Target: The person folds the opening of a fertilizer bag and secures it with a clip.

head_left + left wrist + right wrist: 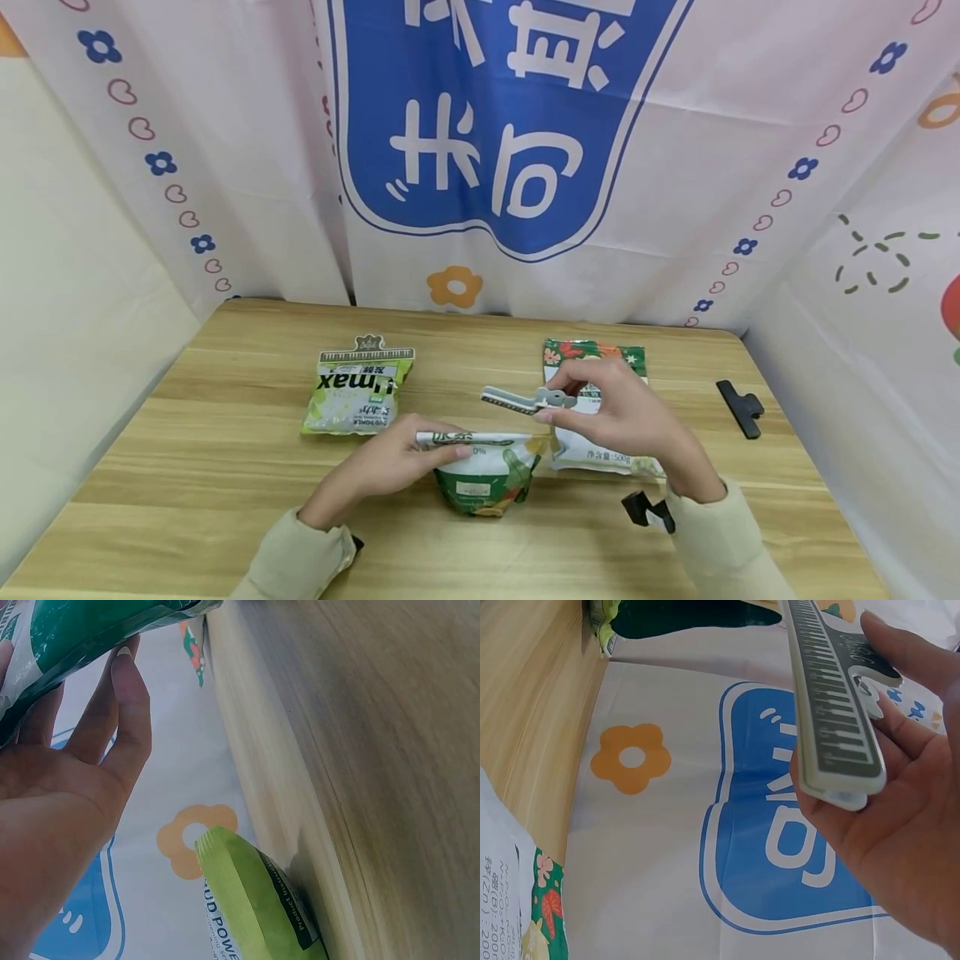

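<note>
The left hand [397,458] grips, thumb [452,454] extended, while the right hand [615,408] pinches, apart from it.

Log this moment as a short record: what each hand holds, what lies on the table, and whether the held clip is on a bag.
Left grip: pinches the top edge of a green-and-white bag
Right grip: holds a grey piano-key clip
Held clip status: not on any bag
Table left: Umax bag, a second piano-key clip across its far end
Table right: flower-print bag lying flat, partly behind the right grip; black clip farther right
Surface: wood-grain table
</note>
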Demonstrator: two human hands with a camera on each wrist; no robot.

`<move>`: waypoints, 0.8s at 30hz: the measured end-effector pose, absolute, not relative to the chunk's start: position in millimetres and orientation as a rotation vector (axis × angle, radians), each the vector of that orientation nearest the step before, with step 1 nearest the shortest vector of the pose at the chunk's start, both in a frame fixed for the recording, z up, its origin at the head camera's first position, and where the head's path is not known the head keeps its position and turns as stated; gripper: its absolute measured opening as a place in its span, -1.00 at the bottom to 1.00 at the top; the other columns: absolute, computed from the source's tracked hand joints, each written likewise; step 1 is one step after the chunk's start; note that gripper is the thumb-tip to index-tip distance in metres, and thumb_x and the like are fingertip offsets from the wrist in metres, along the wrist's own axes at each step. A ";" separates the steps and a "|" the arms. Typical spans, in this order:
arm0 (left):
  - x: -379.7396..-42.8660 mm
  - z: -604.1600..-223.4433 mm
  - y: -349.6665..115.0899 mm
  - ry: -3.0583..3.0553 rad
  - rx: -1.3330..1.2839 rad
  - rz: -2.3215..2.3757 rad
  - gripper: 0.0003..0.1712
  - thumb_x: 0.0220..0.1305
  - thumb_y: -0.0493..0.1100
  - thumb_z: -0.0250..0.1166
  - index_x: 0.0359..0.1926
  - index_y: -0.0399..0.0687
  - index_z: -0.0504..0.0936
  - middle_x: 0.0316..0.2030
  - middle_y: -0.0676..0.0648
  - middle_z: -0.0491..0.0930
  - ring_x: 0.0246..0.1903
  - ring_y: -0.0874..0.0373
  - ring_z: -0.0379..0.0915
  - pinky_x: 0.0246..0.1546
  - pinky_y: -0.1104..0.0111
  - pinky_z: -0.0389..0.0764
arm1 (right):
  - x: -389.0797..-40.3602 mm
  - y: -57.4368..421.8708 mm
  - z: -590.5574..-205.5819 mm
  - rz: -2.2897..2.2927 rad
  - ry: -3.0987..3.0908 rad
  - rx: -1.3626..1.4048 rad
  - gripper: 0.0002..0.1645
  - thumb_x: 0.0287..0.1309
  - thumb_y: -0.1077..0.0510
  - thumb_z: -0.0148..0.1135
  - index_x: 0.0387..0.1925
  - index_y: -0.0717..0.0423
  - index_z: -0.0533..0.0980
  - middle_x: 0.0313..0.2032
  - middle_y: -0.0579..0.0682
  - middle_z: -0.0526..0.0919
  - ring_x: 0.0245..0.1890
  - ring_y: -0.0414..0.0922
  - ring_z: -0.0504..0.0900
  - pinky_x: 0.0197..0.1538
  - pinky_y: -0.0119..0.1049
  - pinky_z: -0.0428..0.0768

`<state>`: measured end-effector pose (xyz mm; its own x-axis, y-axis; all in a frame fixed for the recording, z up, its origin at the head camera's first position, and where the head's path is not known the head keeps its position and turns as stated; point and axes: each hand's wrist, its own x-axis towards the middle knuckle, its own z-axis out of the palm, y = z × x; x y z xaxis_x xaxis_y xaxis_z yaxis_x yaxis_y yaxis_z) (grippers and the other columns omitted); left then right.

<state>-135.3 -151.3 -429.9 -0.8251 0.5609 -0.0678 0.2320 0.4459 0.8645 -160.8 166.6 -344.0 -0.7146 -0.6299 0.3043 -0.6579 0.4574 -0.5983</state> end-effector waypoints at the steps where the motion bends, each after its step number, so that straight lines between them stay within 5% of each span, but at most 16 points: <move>1: -135.4 -429.9 -151.2 2.356 0.677 1.331 -0.57 0.50 0.20 0.26 0.19 0.14 0.75 0.05 0.13 0.79 0.08 0.21 0.69 0.08 0.35 0.66 | -160.4 165.4 -343.8 1.110 -2.651 1.171 -0.85 0.20 0.10 0.56 -0.23 -0.15 0.71 -0.33 -0.31 0.73 -0.28 -0.35 0.63 -0.10 -0.33 0.66; 12: -137.7 -430.6 -151.4 2.331 0.701 1.354 -0.66 0.51 0.16 0.27 0.10 0.20 0.79 -0.11 0.15 0.81 -0.19 0.30 0.66 -0.14 0.40 0.65 | -157.6 153.6 -345.2 1.111 -2.604 1.253 -0.87 0.21 0.11 0.54 -0.22 -0.12 0.72 -0.33 -0.29 0.75 -0.28 -0.35 0.61 -0.12 -0.32 0.65; 24: -138.9 -431.7 -151.4 2.323 0.724 1.368 -0.62 0.51 0.13 0.28 0.18 0.15 0.75 0.01 0.11 0.80 -0.14 0.31 0.66 -0.09 0.42 0.64 | -155.4 137.0 -338.5 1.074 -2.603 1.357 -0.87 0.23 0.06 0.54 -0.20 -0.09 0.73 -0.35 -0.29 0.76 -0.34 -0.40 0.60 -0.21 -0.40 0.63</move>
